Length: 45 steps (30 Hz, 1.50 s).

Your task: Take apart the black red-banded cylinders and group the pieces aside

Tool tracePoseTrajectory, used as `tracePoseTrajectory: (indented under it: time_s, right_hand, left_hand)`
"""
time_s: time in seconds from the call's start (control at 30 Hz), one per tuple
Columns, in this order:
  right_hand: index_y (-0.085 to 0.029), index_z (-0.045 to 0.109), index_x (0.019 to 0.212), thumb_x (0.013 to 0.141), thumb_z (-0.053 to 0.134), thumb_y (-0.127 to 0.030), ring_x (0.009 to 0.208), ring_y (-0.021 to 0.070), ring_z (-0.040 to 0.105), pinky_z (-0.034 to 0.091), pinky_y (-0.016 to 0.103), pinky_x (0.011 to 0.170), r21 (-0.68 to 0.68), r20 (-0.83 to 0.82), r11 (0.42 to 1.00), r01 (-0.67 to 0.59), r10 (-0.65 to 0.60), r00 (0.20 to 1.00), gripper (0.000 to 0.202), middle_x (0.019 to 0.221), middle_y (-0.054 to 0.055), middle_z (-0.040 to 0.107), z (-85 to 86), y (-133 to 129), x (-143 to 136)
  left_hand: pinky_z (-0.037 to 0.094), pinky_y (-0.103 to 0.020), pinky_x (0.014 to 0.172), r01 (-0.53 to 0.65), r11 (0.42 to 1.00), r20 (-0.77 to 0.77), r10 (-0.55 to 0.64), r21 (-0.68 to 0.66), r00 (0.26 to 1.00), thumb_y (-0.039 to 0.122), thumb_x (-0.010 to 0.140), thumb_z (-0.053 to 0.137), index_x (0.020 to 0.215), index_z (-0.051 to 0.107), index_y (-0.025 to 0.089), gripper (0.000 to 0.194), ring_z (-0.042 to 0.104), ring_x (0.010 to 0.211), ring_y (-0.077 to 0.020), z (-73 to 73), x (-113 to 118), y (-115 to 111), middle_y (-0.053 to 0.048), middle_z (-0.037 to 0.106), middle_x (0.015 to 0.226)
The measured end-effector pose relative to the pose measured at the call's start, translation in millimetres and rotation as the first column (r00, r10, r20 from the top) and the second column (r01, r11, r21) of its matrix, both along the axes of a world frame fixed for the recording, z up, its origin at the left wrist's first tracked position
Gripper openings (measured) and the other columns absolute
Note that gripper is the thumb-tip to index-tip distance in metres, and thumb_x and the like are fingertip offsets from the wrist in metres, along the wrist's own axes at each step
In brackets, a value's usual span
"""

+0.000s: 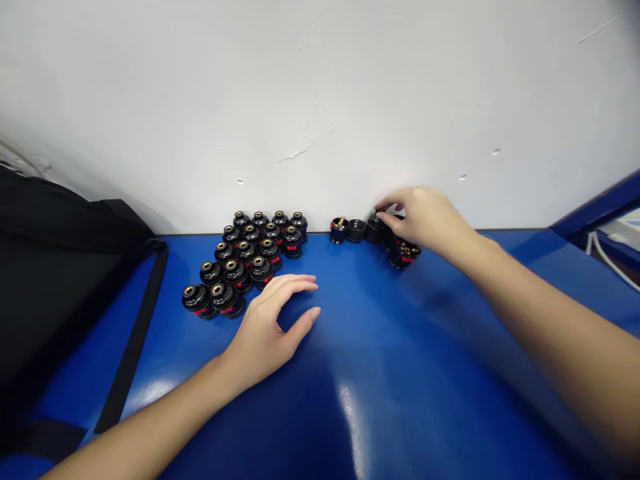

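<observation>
My left hand (273, 320) hovers over the blue table with thumb and fingers apart, nothing between them. Close to its fingertips stands a group of small black round canisters (235, 273), each with a gold-ringed hole on top and a red mark on the side. My right hand (407, 213) is by the wall, thumb and fingers closed around a black domed cap (376, 223). Beneath and beside it are open black cups with gold metal inside, one cup (405, 253) in front and another cup (339, 230) to the left. A black ribbed ring (355, 231) sits between. My right fingers partly hide some pieces.
A white wall (320, 120) rises behind the blue table (310, 413). On the left lie a black bag (55, 267) and its strap (135, 340). A blue frame (595, 207) and a white cable (613, 263) are at the right edge.
</observation>
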State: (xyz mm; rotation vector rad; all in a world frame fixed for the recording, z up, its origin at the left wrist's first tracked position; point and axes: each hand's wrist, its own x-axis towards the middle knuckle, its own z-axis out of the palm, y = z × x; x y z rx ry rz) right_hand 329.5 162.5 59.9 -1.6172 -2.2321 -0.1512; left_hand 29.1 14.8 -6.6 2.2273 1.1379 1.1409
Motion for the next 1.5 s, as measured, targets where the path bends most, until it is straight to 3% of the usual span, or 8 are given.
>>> tracePoseTrajectory:
  time_s: [0.37,0.5,0.57,0.7,0.87,1.03,1.2,1.5]
  right_hand:
    - [-0.023,0.083,0.098,0.087,0.063,-0.025,0.079,0.0283,0.075,0.057,0.040,0.068,0.003,0.039,1.000,-0.003,0.003,0.999,0.023,0.089,0.008,0.083,-8.1,5,6]
    - [-0.021,0.082,0.099,0.090,0.065,-0.029,0.098,0.0356,0.074,0.061,0.049,0.079,0.154,0.009,0.987,-0.049,0.048,0.999,0.021,0.099,0.014,0.081,-9.9,-5,-2]
    - [-0.020,0.080,0.110,0.095,0.063,-0.029,0.109,0.0367,0.071,0.061,0.053,0.089,0.230,-0.044,0.966,-0.119,0.133,0.990,0.024,0.112,0.015,0.078,-9.2,-15,-14]
    - [-0.017,0.071,0.130,0.102,0.056,-0.022,0.125,0.0338,0.067,0.055,0.055,0.109,0.204,-0.115,0.870,-0.449,0.476,0.872,0.032,0.131,0.018,0.073,-10.6,-36,-51]
    - [-0.015,0.062,0.147,0.104,0.048,-0.011,0.141,0.0330,0.058,0.049,0.057,0.118,0.158,-0.086,0.785,-0.599,0.615,0.783,0.045,0.153,0.016,0.063,-24.3,-46,-91]
    - [-0.018,0.068,0.138,0.106,0.048,-0.012,0.135,0.0302,0.062,0.053,0.053,0.114,0.136,-0.146,0.777,-0.615,0.629,0.763,0.039,0.148,0.014,0.067,-28.5,-44,-105]
    - [-0.019,0.074,0.112,0.103,0.061,-0.016,0.105,0.0262,0.072,0.058,0.045,0.098,0.118,-0.284,0.792,-0.599,0.604,0.744,0.016,0.114,0.011,0.077,-17.8,-49,-103]
    - [-0.021,0.071,0.098,0.092,0.066,-0.011,0.097,0.0204,0.076,0.064,0.041,0.098,-0.143,-0.571,0.800,-0.583,0.415,0.709,0.012,0.102,0.005,0.075,0.2,-86,-85]
  left_hand:
    - [0.052,-0.051,0.116,-0.029,1.000,-0.001,0.029,0.001,1.000,0.020,0.100,0.067,0.123,0.068,0.024,0.023,0.069,0.127,-0.0249,0.5,0,-1,-0.009,0.074,0.131]
    - [0.055,-0.051,0.113,-0.085,0.996,-0.018,0.085,0.017,0.996,0.019,0.100,0.065,0.121,0.068,0.024,0.022,0.070,0.125,-0.0256,0.9,1,-1,-0.010,0.075,0.130]
    - [0.057,-0.050,0.112,-0.107,0.994,-0.033,0.108,0.027,0.994,0.018,0.100,0.063,0.121,0.067,0.023,0.022,0.070,0.125,-0.0257,0.8,1,-2,-0.010,0.074,0.132]
    - [0.057,-0.047,0.112,-0.113,0.993,-0.051,0.115,0.036,0.992,0.016,0.100,0.062,0.123,0.067,0.023,0.024,0.070,0.127,-0.0253,0.4,2,-3,-0.010,0.073,0.133]
    - [0.057,-0.047,0.113,-0.112,0.993,-0.068,0.114,0.037,0.991,0.016,0.100,0.062,0.124,0.067,0.022,0.025,0.070,0.127,-0.0251,0.1,2,-3,-0.010,0.073,0.132]
    - [0.058,-0.048,0.113,-0.109,0.993,-0.073,0.112,0.041,0.991,0.016,0.100,0.062,0.125,0.066,0.022,0.026,0.070,0.127,-0.0251,0.2,1,-3,-0.011,0.073,0.133]
    - [0.058,-0.049,0.113,-0.102,0.994,-0.070,0.104,0.035,0.992,0.017,0.101,0.061,0.127,0.065,0.023,0.028,0.069,0.129,-0.0260,-0.1,0,-3,-0.011,0.072,0.134]
    - [0.062,-0.046,0.109,-0.100,0.995,-0.030,0.099,-0.010,0.995,0.015,0.100,0.061,0.133,0.061,0.024,0.035,0.071,0.122,-0.0240,-1.8,0,-3,-0.009,0.071,0.132]
